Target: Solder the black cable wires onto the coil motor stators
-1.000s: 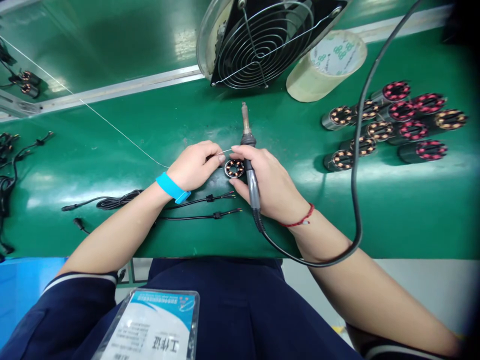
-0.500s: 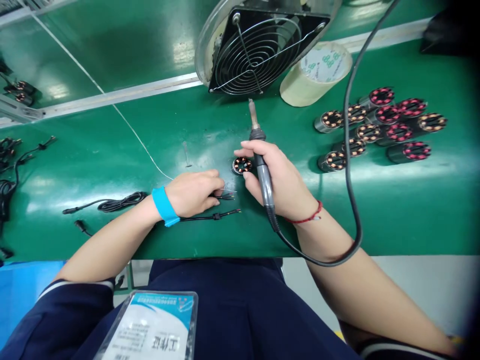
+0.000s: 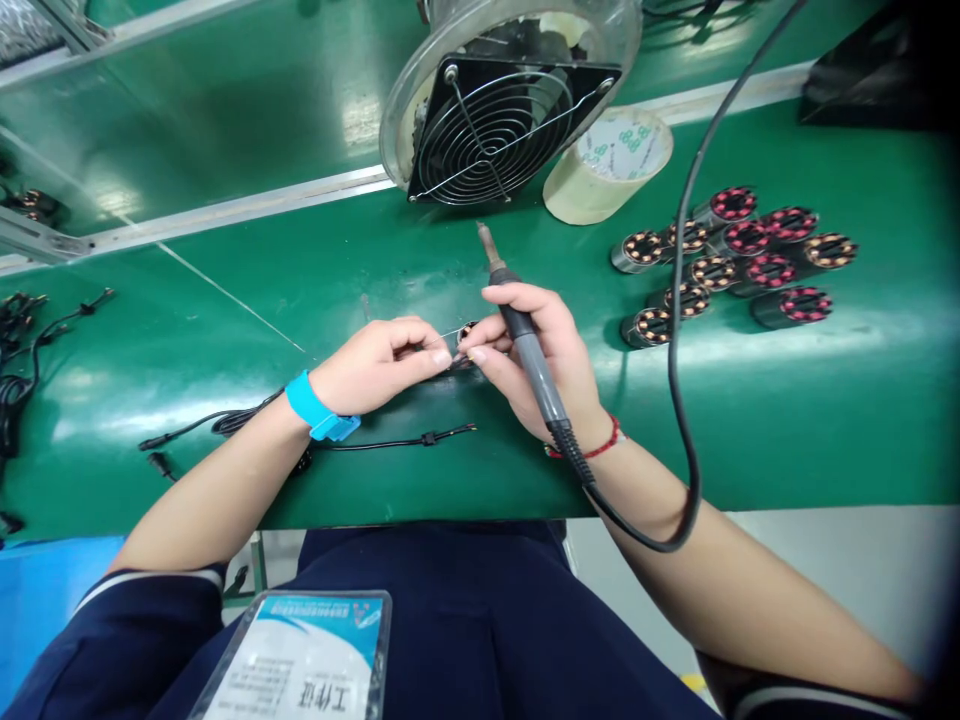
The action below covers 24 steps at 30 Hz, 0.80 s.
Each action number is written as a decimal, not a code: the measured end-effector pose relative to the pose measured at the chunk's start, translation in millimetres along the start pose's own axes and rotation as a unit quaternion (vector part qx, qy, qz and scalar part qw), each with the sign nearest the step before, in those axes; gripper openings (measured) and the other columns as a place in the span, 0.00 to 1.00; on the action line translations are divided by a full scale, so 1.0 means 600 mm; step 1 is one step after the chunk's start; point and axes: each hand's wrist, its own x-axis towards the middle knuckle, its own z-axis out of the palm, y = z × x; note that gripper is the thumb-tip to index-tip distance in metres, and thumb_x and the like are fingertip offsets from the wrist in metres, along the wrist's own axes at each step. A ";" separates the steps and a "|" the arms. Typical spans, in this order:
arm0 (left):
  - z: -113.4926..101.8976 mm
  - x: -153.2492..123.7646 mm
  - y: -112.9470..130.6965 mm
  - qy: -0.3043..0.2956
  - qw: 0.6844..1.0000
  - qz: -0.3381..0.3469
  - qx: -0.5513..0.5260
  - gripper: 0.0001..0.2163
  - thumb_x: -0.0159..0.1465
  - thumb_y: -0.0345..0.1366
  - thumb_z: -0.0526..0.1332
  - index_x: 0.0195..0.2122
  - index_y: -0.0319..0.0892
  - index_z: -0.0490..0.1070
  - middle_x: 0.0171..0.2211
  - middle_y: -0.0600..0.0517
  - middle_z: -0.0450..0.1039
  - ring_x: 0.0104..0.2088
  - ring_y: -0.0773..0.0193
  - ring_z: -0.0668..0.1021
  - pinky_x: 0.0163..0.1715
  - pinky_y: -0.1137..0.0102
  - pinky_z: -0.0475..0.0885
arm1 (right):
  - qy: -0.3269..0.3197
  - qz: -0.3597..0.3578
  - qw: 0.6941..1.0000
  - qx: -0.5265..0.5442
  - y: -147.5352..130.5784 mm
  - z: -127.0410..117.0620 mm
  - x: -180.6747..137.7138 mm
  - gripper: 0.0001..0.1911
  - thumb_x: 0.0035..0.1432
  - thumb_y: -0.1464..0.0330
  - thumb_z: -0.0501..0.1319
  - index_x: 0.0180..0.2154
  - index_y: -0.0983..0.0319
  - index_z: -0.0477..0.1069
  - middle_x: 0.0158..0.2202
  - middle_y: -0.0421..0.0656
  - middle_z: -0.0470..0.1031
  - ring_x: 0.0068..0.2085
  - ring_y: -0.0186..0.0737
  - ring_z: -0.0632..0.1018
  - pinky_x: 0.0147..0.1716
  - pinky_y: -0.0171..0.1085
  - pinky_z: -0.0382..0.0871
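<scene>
My left hand (image 3: 382, 362), with a blue wrist strap (image 3: 311, 408), pinches a thin black cable lead and a solder wire against a small wound stator (image 3: 466, 335) on the green bench. My right hand (image 3: 536, 355) is closed round a soldering iron (image 3: 525, 335), whose tip (image 3: 486, 240) points away toward the fan; its fingertips also touch the lead at the stator. The stator is mostly hidden by both hands.
A wire-guarded fan (image 3: 487, 125) stands at the back, a roll of clear tape (image 3: 609, 165) beside it. Several wound stators (image 3: 720, 260) lie at the right. A second black cable (image 3: 397, 440) lies near the front edge. The iron's cord (image 3: 679, 330) loops over the bench (image 3: 825, 400).
My left hand has lifted a black cable lead from the bench up to the stator. My right hand has shifted slightly, its fingers meeting the left hand's at the stator.
</scene>
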 end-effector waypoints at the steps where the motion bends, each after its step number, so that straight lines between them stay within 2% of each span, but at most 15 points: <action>1: 0.001 0.001 -0.001 0.006 1.000 0.011 0.005 0.14 0.66 0.41 0.54 0.32 0.38 0.74 0.31 0.52 0.72 0.30 0.70 0.71 0.35 0.72 0.66 | 0.005 -0.001 1.000 0.012 0.001 0.000 0.000 0.22 0.58 0.64 0.65 0.52 0.53 0.60 0.35 0.37 0.75 0.35 0.34 0.79 0.35 0.36 0.78; 4: 0.005 0.003 -0.002 0.009 0.999 0.025 0.033 0.19 0.69 0.42 0.50 0.30 0.37 0.74 0.30 0.52 0.72 0.30 0.70 0.72 0.36 0.73 0.66 | 0.011 -0.011 1.000 0.023 0.003 0.000 0.001 0.23 0.58 0.67 0.66 0.52 0.51 0.60 0.35 0.36 0.74 0.34 0.33 0.79 0.35 0.34 0.78; 12: 0.013 0.003 0.001 -0.008 0.999 0.018 0.031 0.17 0.68 0.40 0.53 0.29 0.38 0.76 0.28 0.52 0.75 0.30 0.70 0.74 0.35 0.73 0.67 | 0.009 -0.073 0.997 -0.036 0.005 -0.002 -0.001 0.24 0.59 0.69 0.65 0.54 0.48 0.61 0.36 0.36 0.74 0.34 0.32 0.78 0.34 0.34 0.78; 15: 0.019 0.004 0.004 -0.027 0.997 -0.035 -0.069 0.13 0.66 0.39 0.55 0.30 0.38 0.73 0.29 0.51 0.76 0.30 0.70 0.76 0.34 0.73 0.69 | 0.016 -0.097 0.994 -0.054 0.004 0.000 -0.001 0.23 0.59 0.68 0.64 0.54 0.49 0.62 0.34 0.36 0.74 0.32 0.32 0.77 0.32 0.33 0.77; 18: 0.024 0.007 0.007 -0.036 0.976 -0.104 -0.188 0.07 0.63 0.36 0.57 0.32 0.38 0.68 0.26 0.54 0.73 0.22 0.72 0.72 0.22 0.76 0.65 | 0.012 -0.107 0.992 -0.073 0.005 0.001 -0.002 0.23 0.59 0.68 0.64 0.54 0.49 0.62 0.33 0.35 0.74 0.31 0.31 0.77 0.31 0.33 0.76; 20: 0.025 0.012 0.006 -0.008 0.976 -0.112 -0.189 0.04 0.61 0.33 0.58 0.30 0.39 0.67 0.22 0.57 0.68 0.19 0.75 0.67 0.19 0.77 0.60 | 0.006 -0.094 0.991 -0.091 0.006 -0.001 -0.001 0.23 0.59 0.68 0.63 0.55 0.50 0.62 0.34 0.35 0.75 0.31 0.32 0.78 0.32 0.34 0.77; 24: 0.024 0.026 -0.010 0.093 0.986 -0.087 -0.110 0.05 0.58 0.26 0.58 0.24 0.38 0.67 0.19 0.58 0.65 0.21 0.75 0.65 0.23 0.77 0.61 | 0.029 -0.018 0.989 -0.142 -0.005 -0.022 0.000 0.22 0.63 0.66 0.60 0.58 0.51 0.62 0.37 0.38 0.79 0.35 0.36 0.81 0.37 0.39 0.79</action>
